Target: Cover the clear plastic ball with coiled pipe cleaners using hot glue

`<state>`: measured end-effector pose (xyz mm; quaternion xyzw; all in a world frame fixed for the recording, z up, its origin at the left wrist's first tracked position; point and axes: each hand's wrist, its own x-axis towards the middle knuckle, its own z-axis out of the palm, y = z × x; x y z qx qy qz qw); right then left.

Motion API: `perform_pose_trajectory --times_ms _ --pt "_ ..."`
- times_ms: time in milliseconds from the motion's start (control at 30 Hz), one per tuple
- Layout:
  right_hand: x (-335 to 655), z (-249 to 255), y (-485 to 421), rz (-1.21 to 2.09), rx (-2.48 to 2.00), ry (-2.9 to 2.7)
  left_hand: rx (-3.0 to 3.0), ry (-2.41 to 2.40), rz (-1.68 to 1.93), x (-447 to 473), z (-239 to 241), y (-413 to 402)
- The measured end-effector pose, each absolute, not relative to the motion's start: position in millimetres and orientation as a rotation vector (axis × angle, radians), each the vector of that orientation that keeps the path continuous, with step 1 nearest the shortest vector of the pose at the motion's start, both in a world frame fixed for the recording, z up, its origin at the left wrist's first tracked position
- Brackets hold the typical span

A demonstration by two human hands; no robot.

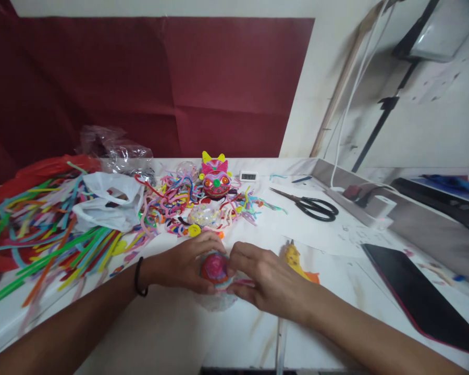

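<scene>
Between my two hands is a clear round ball (214,268), partly covered in pink, purple and orange coils that look like pipe cleaner. My left hand (182,265), with a black band at its wrist, wraps around the ball's left side. At its right side, the fingers of my right hand (260,276) are closed near a thin pink strand (245,282) that looks like pipe cleaner. My right fingertips are partly hidden. Behind my hands stands a pink cat-like figure (216,179) with yellow ears and orange eyes.
Loose pipe cleaners (89,255) and a white plastic bag (109,200) lie at left. Black-handled scissors (312,205), a small digital clock (247,176), a yellow glue gun-like tool (293,258) and a dark tablet (422,297) are on the table. A power strip (369,208) runs along the right.
</scene>
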<state>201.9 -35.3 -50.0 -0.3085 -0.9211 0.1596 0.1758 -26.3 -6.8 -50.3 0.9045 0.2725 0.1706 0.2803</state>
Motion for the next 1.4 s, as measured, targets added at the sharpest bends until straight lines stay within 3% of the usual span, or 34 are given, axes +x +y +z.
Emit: perform_pose_trajectory --times_ms 300,900,1200,1400 --pt "199 -55 -37 0.458 -0.890 -2.550 2.374 0.935 0.477 -11 -51 -39" --pt "208 -62 -46 0.487 -0.970 -2.451 2.410 0.929 0.516 -14 -65 -27" --pt "228 -68 -84 -0.019 -0.975 -2.232 2.436 0.853 0.652 -18 -82 -30" --pt "277 -96 -119 -0.186 -1.271 -2.203 2.442 0.880 0.681 -20 -90 -29"
